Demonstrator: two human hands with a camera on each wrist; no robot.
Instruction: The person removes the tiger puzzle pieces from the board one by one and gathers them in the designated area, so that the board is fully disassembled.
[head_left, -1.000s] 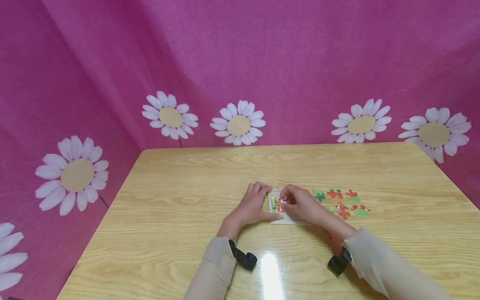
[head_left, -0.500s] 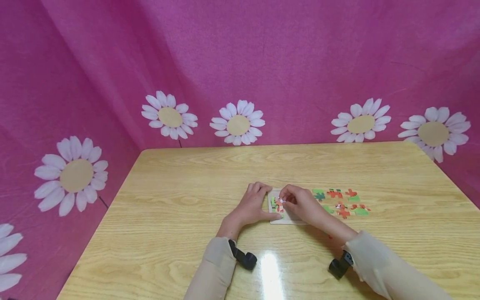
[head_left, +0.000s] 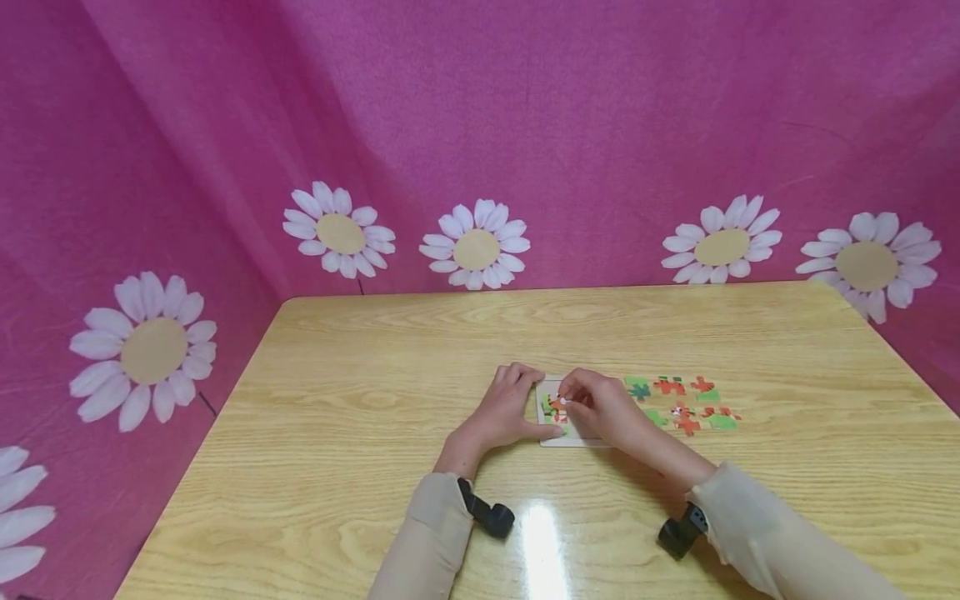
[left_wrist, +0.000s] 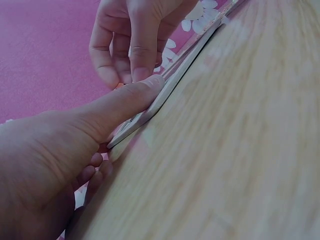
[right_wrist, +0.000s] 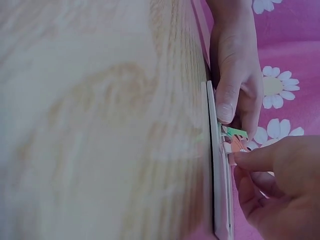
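Note:
My left hand (head_left: 504,414) holds the left end of a pale puzzle tray (head_left: 576,443), its thumb on the near rim and fingers by the far corner. In the left wrist view that thumb lies along the edge of the tray (left_wrist: 165,97). Between thumb and fingertips, my right hand (head_left: 609,406) pinches a small orange-and-white puzzle piece (right_wrist: 237,145) over the tray's left part. A green piece (right_wrist: 235,132) shows beside it, under the left thumb. My right fingers partly hide the pinched piece, so whether it sits flat cannot be told.
Several loose red and green puzzle pieces (head_left: 686,419) lie in rows right of the tray, some behind the right hand. The wooden table (head_left: 337,417) reaches back to a pink curtain (head_left: 600,125) printed with white daisies.
My right hand keeps its pinch in nearly the same spot, and the piece under its fingertips shifts slightly. The left hand stays put. A red piece near the right forearm has become hidden.

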